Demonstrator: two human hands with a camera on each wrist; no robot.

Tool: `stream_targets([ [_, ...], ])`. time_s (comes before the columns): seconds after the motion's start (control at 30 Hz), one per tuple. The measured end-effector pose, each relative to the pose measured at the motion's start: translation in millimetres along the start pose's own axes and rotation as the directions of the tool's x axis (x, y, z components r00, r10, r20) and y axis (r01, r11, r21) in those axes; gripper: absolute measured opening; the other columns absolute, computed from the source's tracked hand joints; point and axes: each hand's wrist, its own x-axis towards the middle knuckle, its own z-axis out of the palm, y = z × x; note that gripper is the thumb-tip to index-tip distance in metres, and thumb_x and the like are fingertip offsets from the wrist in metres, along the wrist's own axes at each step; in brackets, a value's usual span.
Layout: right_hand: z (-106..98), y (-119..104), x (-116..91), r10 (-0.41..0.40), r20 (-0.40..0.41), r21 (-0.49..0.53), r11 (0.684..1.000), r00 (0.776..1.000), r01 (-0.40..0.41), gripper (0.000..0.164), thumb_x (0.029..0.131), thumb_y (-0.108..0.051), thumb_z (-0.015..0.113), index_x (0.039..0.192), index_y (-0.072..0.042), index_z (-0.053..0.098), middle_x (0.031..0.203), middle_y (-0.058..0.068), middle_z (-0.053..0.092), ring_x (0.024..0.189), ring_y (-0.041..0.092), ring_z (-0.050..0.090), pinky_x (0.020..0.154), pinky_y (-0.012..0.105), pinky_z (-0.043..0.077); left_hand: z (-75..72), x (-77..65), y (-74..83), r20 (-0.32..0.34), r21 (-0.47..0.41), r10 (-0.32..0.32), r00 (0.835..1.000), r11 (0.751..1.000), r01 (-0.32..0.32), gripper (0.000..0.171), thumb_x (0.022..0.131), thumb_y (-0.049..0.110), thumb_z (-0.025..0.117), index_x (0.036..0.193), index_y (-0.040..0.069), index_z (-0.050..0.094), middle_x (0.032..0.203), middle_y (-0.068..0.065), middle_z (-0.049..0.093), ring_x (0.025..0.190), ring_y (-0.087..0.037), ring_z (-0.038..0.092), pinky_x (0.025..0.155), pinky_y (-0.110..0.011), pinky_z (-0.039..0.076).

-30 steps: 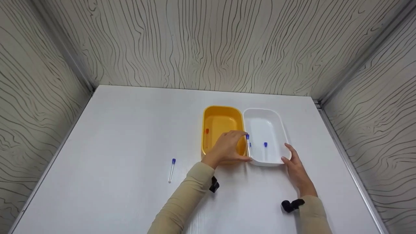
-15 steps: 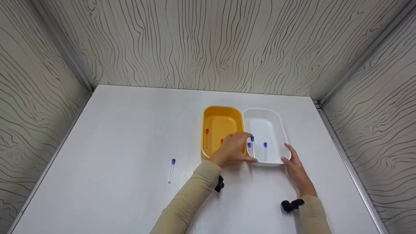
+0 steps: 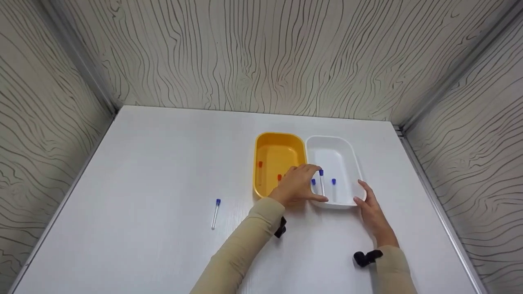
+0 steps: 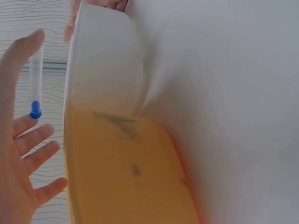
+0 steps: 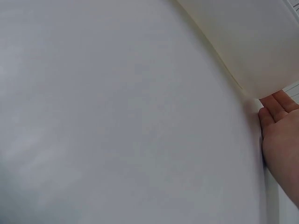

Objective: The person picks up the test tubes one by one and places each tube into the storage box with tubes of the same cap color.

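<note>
My left hand point(image 3: 298, 183) is over the white plastic tray point(image 3: 331, 153) and holds a clear test tube with a blue cap point(image 3: 322, 183) lengthwise between thumb and index finger. In the left wrist view the tube point(image 4: 36, 74) has its capped end at the index finger, and the other fingers are spread. At the tray's near right corner, my right hand point(image 3: 372, 210) grips the rim with thumb and finger. Two blue-capped tubes, one by its cap point(image 3: 334, 182), lie inside this tray. In the yellow tray point(image 3: 280, 139) are red-capped tubes point(image 3: 260, 165), partly hidden by my left hand.
Both trays stand side by side on the white table point(image 3: 171, 163). Another blue-capped tube point(image 3: 215, 214) lies on the table to the left. Wood-patterned panels point(image 3: 261, 53) enclose the back and sides.
My left hand has moved right with the tube, from the rim between the trays to over the white tray. My right hand has stayed at the tray's corner.
</note>
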Motion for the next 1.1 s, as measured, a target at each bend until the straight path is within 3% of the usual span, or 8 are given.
stream_targets([
  [0.1,-0.7,0.9,0.0,0.012,0.001,0.006,1.0,1.0,-0.012,0.066,0.101,-0.012,0.045,0.155,-0.019,0.008,0.164,0.0,-0.02,0.152,0.026,-0.017,0.128,0.035,0.002,0.7,4.8,1.3,0.024,0.006,-0.016,1.0,1.0,0.016,0.094,0.071,0.075,0.064,0.147,0.027,0.037,0.153,0.007,0.043,0.141,-0.015,0.041,0.122,-0.041,0.03],
  [0.27,-0.9,0.4,-1.8,0.037,-0.011,-0.011,0.999,0.999,-0.037,0.067,0.1,-0.012,0.046,0.155,-0.02,0.008,0.163,0.0,-0.021,0.152,0.026,-0.019,0.125,0.051,-0.006,4.0,10.2,2.5,0.056,0.037,-0.029,0.998,0.999,0.027,0.093,0.071,0.074,0.064,0.147,0.028,0.035,0.154,0.007,0.041,0.143,-0.015,0.039,0.123,-0.043,0.027],
  [0.7,0.5,-0.8,-0.3,0.044,-0.017,0.028,0.999,0.999,-0.043,0.067,0.1,-0.013,0.047,0.155,-0.021,0.01,0.164,0.0,-0.019,0.152,0.024,-0.018,0.126,0.046,-0.006,11.8,23.3,9.6,0.053,0.139,-0.072,0.996,0.988,0.064,0.091,0.073,0.072,0.064,0.146,0.026,0.037,0.153,0.006,0.042,0.144,-0.016,0.037,0.124,-0.044,0.026],
  [0.93,2.6,-1.8,-0.1,0.02,-0.012,0.081,0.997,1.0,-0.019,0.068,0.099,-0.006,0.046,0.155,-0.017,0.008,0.163,-0.001,-0.022,0.151,0.024,-0.022,0.125,0.048,-0.009,15.0,24.4,14.1,0.039,0.246,-0.056,0.998,0.968,0.044,0.091,0.073,0.074,0.062,0.145,0.024,0.039,0.151,0.005,0.045,0.141,-0.016,0.04,0.121,-0.041,0.033],
  [1.1,2.3,-2.3,-1.2,0.029,-0.024,0.067,0.997,0.999,-0.027,0.068,0.099,-0.007,0.047,0.155,-0.018,0.01,0.163,-0.001,-0.022,0.15,0.023,-0.023,0.125,0.048,-0.01,19.0,26.5,14.5,0.046,0.255,-0.068,0.997,0.965,0.054,0.092,0.072,0.075,0.062,0.145,0.024,0.039,0.15,0.005,0.045,0.141,-0.016,0.04,0.121,-0.041,0.033],
])
